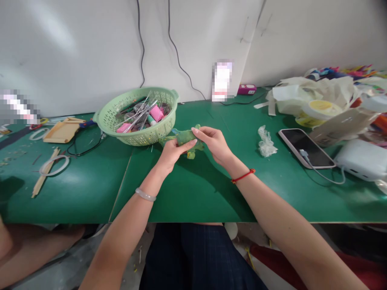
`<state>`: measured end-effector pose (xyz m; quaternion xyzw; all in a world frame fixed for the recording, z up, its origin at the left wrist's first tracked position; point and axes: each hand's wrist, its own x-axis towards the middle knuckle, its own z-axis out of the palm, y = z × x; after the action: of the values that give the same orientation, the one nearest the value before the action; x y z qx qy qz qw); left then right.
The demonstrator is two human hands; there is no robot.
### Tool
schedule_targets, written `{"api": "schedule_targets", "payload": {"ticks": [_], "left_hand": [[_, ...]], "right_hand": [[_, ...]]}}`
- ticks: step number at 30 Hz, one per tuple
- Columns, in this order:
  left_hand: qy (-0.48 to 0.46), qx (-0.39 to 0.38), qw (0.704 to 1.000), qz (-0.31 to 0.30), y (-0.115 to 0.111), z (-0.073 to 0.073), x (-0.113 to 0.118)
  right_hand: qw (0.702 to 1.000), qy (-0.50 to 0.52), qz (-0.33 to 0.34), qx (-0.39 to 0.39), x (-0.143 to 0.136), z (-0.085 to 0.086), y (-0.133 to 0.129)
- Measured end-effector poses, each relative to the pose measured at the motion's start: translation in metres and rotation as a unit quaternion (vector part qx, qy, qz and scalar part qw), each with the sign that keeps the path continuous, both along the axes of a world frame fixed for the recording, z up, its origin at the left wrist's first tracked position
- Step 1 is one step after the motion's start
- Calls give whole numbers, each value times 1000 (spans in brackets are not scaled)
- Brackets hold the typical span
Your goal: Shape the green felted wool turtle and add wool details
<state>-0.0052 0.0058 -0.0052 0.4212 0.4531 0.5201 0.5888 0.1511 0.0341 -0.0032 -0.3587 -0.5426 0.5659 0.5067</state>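
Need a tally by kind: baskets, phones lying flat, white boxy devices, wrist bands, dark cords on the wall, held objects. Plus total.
Basket: 1
Flat phone: 1
White boxy device: 1
Wrist bands, pale bangle and red bracelet: 2
Dark wall cords: 2
Green object in left hand and right hand: 1
Total: 8

Both forearms angle inward over the bench (181, 193), the left hand (173, 152) and right hand (214, 144) nearly meeting, fingers bent and thumbs pointing toward each other; a pale bangle circles the left wrist, a red cord the right
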Motion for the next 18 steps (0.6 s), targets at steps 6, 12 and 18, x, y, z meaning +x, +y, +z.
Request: {"api": "schedule_targets", "payload": {"ticks": [6,12,18], "left_hand": [[8,40,999,11,1,-1,0],[21,49,998,19,-1,4,0],[84,59,994,32,-2,1,-1]], "right_hand": [[1000,5,-8,2,-1,2,-2],[1000,0,-4,-1,-1,1,-1],[1000,17,-9,-13,1,2,0]]}}
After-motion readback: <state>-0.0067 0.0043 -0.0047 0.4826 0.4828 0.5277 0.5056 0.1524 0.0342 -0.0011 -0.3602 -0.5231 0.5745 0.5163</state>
